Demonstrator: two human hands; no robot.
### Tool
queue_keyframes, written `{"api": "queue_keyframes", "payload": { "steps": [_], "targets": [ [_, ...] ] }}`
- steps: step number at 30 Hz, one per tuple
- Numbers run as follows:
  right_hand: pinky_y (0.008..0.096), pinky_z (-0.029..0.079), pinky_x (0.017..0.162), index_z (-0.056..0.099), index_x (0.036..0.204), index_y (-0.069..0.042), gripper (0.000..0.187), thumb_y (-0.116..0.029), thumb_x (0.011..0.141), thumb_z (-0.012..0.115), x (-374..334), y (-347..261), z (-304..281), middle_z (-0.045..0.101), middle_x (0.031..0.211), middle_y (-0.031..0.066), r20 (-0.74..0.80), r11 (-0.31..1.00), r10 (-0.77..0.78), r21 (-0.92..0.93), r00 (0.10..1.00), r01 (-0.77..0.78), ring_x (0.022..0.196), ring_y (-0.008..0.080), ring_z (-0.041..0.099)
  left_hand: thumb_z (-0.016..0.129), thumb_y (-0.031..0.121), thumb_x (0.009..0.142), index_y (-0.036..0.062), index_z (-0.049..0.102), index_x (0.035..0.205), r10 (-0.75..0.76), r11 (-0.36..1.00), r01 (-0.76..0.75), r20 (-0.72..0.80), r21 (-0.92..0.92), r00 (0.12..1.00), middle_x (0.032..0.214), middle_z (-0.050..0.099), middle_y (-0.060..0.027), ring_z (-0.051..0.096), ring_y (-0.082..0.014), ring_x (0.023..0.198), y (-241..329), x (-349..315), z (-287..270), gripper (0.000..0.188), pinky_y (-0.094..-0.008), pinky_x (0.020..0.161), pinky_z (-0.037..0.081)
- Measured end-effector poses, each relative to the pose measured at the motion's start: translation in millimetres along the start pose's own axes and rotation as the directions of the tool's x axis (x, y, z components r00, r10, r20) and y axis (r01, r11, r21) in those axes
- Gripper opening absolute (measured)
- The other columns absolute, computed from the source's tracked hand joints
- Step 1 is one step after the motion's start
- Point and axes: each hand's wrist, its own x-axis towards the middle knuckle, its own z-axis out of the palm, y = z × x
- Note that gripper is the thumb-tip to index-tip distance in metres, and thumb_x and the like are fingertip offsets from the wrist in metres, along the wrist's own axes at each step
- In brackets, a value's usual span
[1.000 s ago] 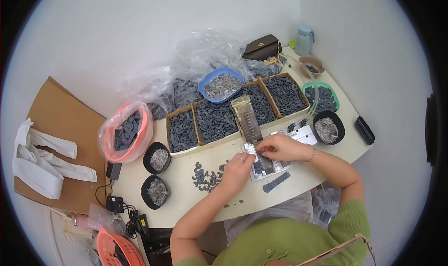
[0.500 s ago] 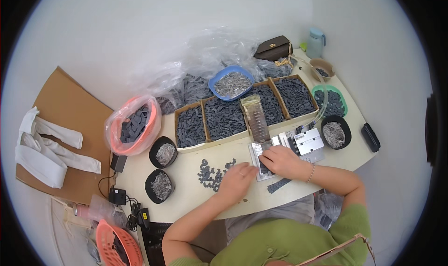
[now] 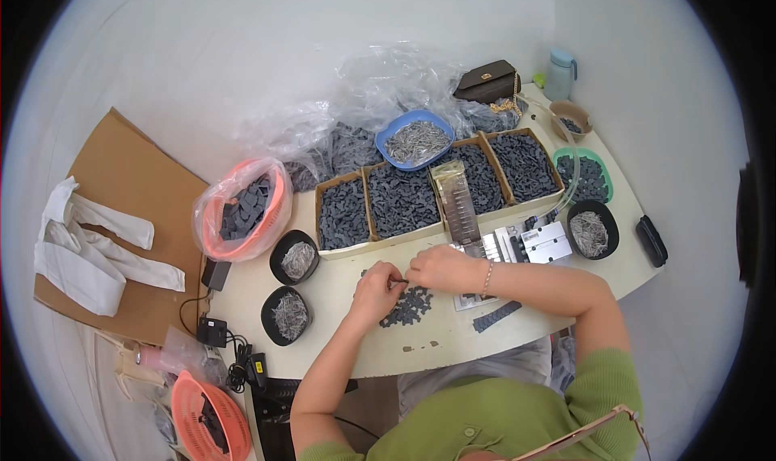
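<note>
My left hand point(image 3: 377, 294) is closed in a pinch on a small dark grey piece point(image 3: 399, 281), above a loose pile of small dark grey parts point(image 3: 407, 307) on the table. Close beside it, my right hand point(image 3: 443, 268) has its fingertips drawn together at the same piece; whether it grips anything is hidden. Behind and under my right wrist lies a silver metal fixture point(image 3: 501, 247), with a clear upright magazine point(image 3: 457, 206) rising from it. A dark ribbed strip point(image 3: 496, 316) rests in front of the fixture.
Cardboard trays point(image 3: 380, 241) of dark parts line the back, with a blue bowl point(image 3: 416, 163) of metal pins on them. Black bowls point(image 3: 287, 337) of pins stand left, another black bowl point(image 3: 612, 236) right. An orange basket point(image 3: 279, 218), green tray point(image 3: 609, 188) and clear tube point(image 3: 575, 170) surround the work area.
Both hands have moved left from the fixture to the loose parts. The left hand now pinches a small dark piece, with the right hand's fingertips meeting it there. The view has shifted slightly.
</note>
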Motion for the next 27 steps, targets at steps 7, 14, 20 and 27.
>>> {"api": "queue_keyframes", "payload": {
  "steps": [7,14,20,27],
  "targets": [
    [0.0394,0.053,0.075,0.067,0.097,-0.007,0.022,-0.006,0.077,0.062,-39,24,-52,0.065,0.096,0.0098,0.052,0.905,0.315,0.285,0.948,-0.317,0.09,0.0274,0.064,0.067,0.002,0.079,0.0012,0.062,0.086,-0.104,0.958,0.08,-0.075,-0.276,0.992,0.078,0.064,-0.009,0.063,-0.0181,0.07,1,6,6,0.008,-0.0283,0.065,0.049],
    [0.0388,0.052,0.077,0.067,0.093,-0.008,0.019,-0.008,0.075,0.059,-23,3,-1,0.062,0.087,0.0091,-0.053,0.973,0.065,0.227,0.996,-0.051,0.088,0.0274,0.063,0.063,-0.005,0.081,-0.0008,0.063,0.088,0.144,0.937,-0.221,-0.278,-0.27,0.95,0.083,0.062,-0.0056,0.058,-0.0111,0.071,29,25,9,0.008,-0.0235,0.065,0.047],
    [0.0401,0.051,0.074,0.066,0.093,-0.007,0.016,-0.007,0.079,0.059,-31,13,-26,0.056,0.078,0.0091,-0.133,0.958,0.199,0.233,0.971,-0.164,0.083,0.0271,0.062,0.065,-0.005,0.079,0.0002,0.062,0.088,0.138,0.946,-0.21,-0.284,-0.245,0.949,0.081,0.062,-0.0087,0.062,-0.0196,0.07,32,21,9,0.011,-0.0289,0.066,0.05],
    [0.0376,0.049,0.072,0.066,0.092,-0.004,0.012,-0.013,0.083,0.065,-79,40,-65,0.061,0.086,0.0115,0.17,0.703,0.444,0.543,0.88,-0.459,0.081,0.0302,0.061,0.06,0.005,0.073,0.0001,0.064,0.097,0.661,0.743,-0.628,-0.107,0.232,0.742,0.1,0.062,-0.0101,0.061,-0.0246,0.092,54,19,56,0.025,-0.032,0.07,0.053]
  ]
}}
